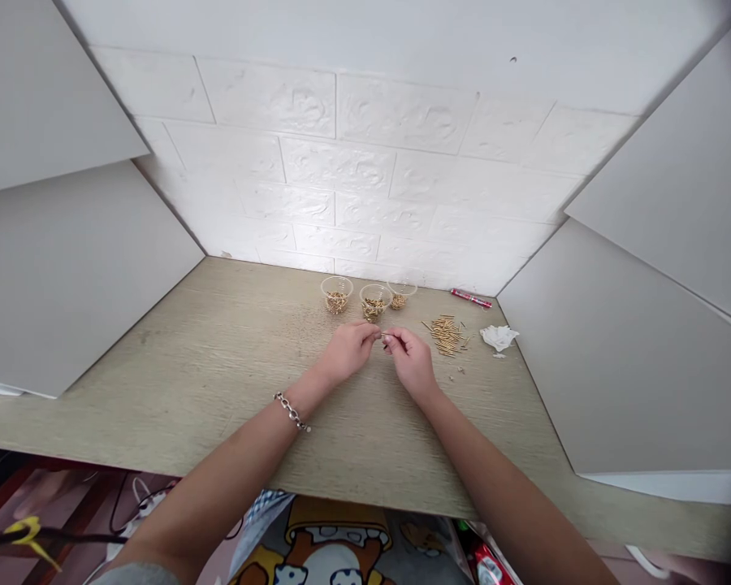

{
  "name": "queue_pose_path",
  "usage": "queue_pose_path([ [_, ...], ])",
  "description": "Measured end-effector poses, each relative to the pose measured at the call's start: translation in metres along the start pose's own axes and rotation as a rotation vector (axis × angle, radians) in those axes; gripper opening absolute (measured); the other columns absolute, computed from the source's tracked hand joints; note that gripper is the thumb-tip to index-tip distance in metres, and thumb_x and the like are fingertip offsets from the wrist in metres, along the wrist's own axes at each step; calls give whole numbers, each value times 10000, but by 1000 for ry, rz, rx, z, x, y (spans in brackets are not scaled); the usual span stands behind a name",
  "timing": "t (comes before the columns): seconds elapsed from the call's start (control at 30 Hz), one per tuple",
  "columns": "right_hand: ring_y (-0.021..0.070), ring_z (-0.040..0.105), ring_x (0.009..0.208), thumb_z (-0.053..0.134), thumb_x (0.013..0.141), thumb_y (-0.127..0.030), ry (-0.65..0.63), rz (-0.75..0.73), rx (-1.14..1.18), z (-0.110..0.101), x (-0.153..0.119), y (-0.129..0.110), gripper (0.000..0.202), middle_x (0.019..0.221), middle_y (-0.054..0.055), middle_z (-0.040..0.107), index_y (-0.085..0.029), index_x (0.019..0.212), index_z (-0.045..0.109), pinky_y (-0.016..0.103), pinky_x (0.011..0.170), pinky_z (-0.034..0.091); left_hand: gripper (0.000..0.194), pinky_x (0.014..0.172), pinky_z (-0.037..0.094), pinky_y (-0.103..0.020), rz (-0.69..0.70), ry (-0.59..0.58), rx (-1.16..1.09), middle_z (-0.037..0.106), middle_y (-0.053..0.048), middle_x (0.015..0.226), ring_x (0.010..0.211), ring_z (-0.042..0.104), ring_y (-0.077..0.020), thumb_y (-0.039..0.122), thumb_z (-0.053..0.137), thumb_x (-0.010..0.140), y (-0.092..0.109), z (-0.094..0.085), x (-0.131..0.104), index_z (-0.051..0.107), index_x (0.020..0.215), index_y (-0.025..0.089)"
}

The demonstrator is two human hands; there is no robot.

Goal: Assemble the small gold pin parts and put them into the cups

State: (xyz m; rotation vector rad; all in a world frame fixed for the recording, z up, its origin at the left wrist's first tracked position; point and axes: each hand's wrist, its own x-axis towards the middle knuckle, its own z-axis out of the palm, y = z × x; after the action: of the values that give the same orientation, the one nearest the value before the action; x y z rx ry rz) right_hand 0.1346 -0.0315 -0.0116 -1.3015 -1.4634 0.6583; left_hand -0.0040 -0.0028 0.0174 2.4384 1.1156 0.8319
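My left hand (352, 349), with a chain bracelet (291, 412) on its wrist, is closed in a pinch just in front of the cups. My right hand (412, 357) pinches a small thin piece whose kind is too small to tell. The fingertips of both hands nearly meet over the table. Behind them stand three clear plastic cups: the left cup (337, 297), the middle cup (375, 303) and the right cup (400, 294), each holding small brass-coloured parts. A pile of thin golden rods (447, 335) lies to the right of my right hand.
At the right lie a crumpled white tissue (498, 338) and a red wrapped stick (471, 298). Tiny bits are scattered on the wooden table (219, 349) left of the hands. A white brick-patterned wall (365, 171) rises behind; grey panels flank both sides.
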Motion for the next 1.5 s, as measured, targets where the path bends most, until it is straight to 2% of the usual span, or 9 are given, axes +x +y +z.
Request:
queue_pose_path([
  [0.27,125,537,645,460,754,-296,-18,-15,34,0,1,5,195,770,35,583,-163,862,552,264,632,448,221,724,399,-237,2,5,0,605,-47,805,776,527,-130,199,382,820,0,-3,1,595,849,150],
  [0.43,126,540,684,454,768,-286,20,-45,2,-1,1,3,195,807,40,583,-165,895,542,266,650,453,226,694,390,-224,14,13,-9,605,-42,797,756,523,-123,192,370,821,0,-4,1,592,835,149],
  [0.57,149,521,794,453,775,-248,92,-213,-199,-4,0,-4,184,874,54,562,-178,913,553,281,701,436,239,598,365,-216,-88,-10,26,605,-24,704,644,515,-112,211,380,806,2,-4,1,596,726,149],
  [0.7,163,494,835,436,791,-221,12,-331,-463,-6,-1,-7,174,868,51,554,-200,871,589,292,758,397,267,516,318,-223,-209,-66,88,589,-13,595,532,485,-107,235,402,781,2,-1,1,588,610,151],
  [0.87,165,480,785,401,818,-226,-83,-369,-684,-5,-3,-5,209,792,52,546,-205,836,608,281,725,362,284,531,340,-235,-216,-103,128,603,-36,619,534,498,-123,227,376,786,1,4,-1,604,632,158],
  [1.03,165,469,758,394,830,-247,-111,-413,-830,-5,-3,-6,221,750,56,535,-193,812,608,284,707,333,305,583,382,-257,-181,-142,171,611,-67,670,598,533,-154,240,349,805,0,6,-2,605,664,150],
  [1.27,159,481,741,433,813,-246,-145,-377,-846,-4,-2,-1,190,740,50,546,-194,790,614,277,698,333,331,609,398,-276,-136,-207,236,607,-78,691,653,545,-174,249,312,827,-1,5,-4,584,669,145],
  [1.5,131,484,660,472,781,-230,-163,-191,-666,-1,0,5,158,694,19,543,-216,777,630,239,609,339,321,619,401,-266,-155,-197,213,596,-70,702,656,542,-161,254,297,838,-1,8,-6,574,718,145],
])
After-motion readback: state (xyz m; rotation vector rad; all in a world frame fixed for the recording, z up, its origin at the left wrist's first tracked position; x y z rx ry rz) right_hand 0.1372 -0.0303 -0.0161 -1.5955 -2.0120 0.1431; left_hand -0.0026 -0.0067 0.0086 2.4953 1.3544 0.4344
